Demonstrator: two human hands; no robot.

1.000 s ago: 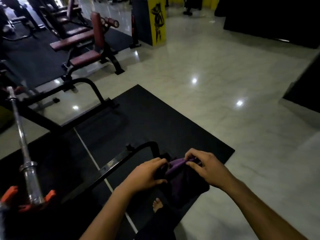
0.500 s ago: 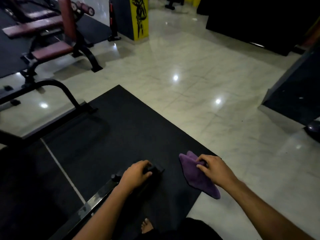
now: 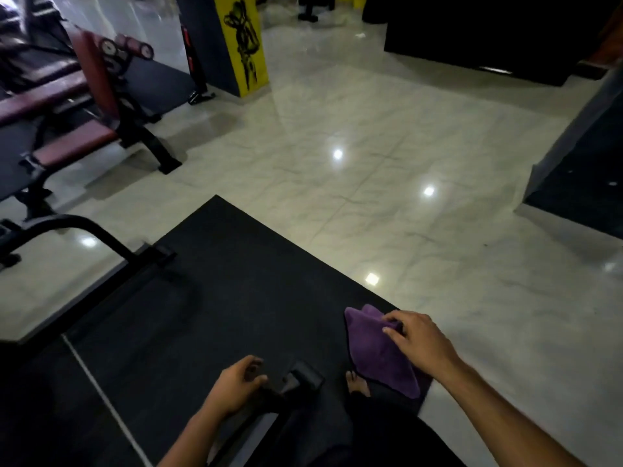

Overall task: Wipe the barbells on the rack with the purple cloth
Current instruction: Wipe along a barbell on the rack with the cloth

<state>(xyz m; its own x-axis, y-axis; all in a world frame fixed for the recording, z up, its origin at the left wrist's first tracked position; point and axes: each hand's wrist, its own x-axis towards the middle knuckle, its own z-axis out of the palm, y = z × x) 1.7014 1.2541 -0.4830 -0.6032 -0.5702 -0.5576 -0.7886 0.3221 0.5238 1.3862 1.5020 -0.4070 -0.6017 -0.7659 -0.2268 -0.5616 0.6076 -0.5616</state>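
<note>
The left hand [image 3: 236, 387] curls loosely by the black rack foot [image 3: 305, 377] and holds nothing. The right hand [image 3: 416, 342] pinches the one purple cloth [image 3: 377, 352], which hangs over the right edge of the black mat [image 3: 215, 298]. No barbell shows, so which way it lies cannot be told. Farther off stand one red bench [image 3: 74, 143] and one yellow pillar [image 3: 246, 45].

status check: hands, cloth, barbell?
Right hand pinching purple cloth, cloth hanging free. Left hand by black rack bar, grip unclear. No barbell in view.
</note>
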